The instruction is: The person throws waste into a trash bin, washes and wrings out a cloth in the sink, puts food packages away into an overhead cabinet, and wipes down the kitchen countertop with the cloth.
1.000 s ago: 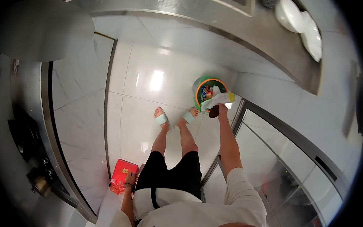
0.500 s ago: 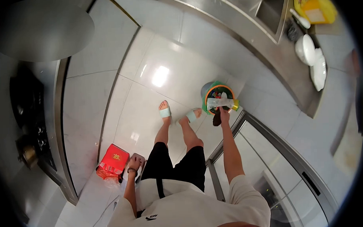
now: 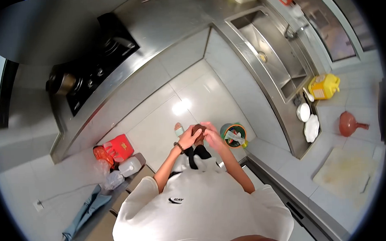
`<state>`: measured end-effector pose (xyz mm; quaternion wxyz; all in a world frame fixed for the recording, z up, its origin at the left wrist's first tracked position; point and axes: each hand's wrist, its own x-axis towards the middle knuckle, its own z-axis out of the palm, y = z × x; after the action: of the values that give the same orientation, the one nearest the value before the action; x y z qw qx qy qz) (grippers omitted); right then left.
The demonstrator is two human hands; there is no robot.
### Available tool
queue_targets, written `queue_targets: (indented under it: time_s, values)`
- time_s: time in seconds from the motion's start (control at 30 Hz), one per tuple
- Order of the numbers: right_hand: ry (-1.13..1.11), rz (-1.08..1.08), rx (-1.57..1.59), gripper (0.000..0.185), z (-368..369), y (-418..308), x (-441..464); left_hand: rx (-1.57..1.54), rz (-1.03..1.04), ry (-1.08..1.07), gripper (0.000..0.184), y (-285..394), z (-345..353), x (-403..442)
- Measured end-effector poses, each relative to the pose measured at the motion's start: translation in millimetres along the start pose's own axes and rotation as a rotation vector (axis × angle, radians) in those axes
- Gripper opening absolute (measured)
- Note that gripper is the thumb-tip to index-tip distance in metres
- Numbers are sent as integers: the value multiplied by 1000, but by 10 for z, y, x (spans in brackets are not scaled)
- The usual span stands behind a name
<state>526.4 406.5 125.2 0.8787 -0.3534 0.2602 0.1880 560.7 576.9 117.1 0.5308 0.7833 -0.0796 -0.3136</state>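
Observation:
My left hand (image 3: 187, 138) and my right hand (image 3: 212, 136) meet in front of my waist, closed around a small dark brown object (image 3: 198, 129). Its kind is not plain; the fingers cover part of it. Just right of my right hand, on the floor, stands a round bin (image 3: 245, 131) with an orange rim and a green liner. A whitish wrapper (image 3: 234, 137) lies across its top, among other litter.
Steel counter (image 3: 172, 25) with sink (image 3: 275, 49) runs ahead and right; a black stove (image 3: 100, 72) is at left. Bowl (image 3: 303, 112), white dish (image 3: 311, 128) and yellow jug (image 3: 324, 86) sit beside the sink. A red box (image 3: 119, 147) is at lower left.
My right hand has come away from above the bin with the brown object. My left hand has left the surface beside the red box and joined it. The view has lifted toward the counter.

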Motion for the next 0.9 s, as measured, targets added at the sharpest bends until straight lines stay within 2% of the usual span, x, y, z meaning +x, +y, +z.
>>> queue_targets:
  time_s: [0.07,0.17,0.2,0.27,0.33,0.4,0.47,0.53,0.57,0.6,0.67,0.7,0.73,0.8,0.87,0.9]
  values:
    - [-4,-97,-149,33,448,-163,-50,45,86,76,52,300,-283,-117]
    - [94,-141,-362,23,1141,-378,-44,-164,18,123,41,464,-826,-253]
    - [63,-130,-384,23,1293,-391,0,-174,18,161,41,454,-1015,-265]
    - [7,-256,-769,18,1563,-418,99,-279,67,102,42,449,-1354,-302]
    - [-73,-254,-880,20,1909,-425,173,-312,101,169,40,474,-1690,-380]
    - [-240,-200,-1038,23,2256,-415,260,-492,295,326,41,487,-1992,-434]
    - [-316,-215,-1044,25,2645,-292,351,-517,314,456,35,535,-2338,-577]
    - [-440,-523,-1106,24,2981,-187,520,-328,237,518,32,604,-2710,-750]
    - [-475,-554,-1196,25,3071,-167,632,-320,301,588,30,597,-2818,-845]
    - [-508,-539,-1209,25,3173,-127,726,-330,328,627,23,592,-2923,-954]
    - [-394,-453,-1066,25,3530,-66,830,-252,319,759,21,552,-3115,-1160]
    - [-370,-430,-937,25,3601,0,961,-262,303,797,21,530,-3187,-1226]
    - [-405,-408,-951,25,3733,44,1047,-191,362,870,22,514,-3250,-1271]
    - [-372,-212,-616,24,4029,170,1183,-114,393,974,24,387,-3411,-1426]
    - [-431,-102,-595,25,4288,269,1308,-77,369,916,18,258,-3587,-1517]
    - [-521,-106,-681,29,4427,349,1366,-88,357,982,17,209,-3666,-1547]
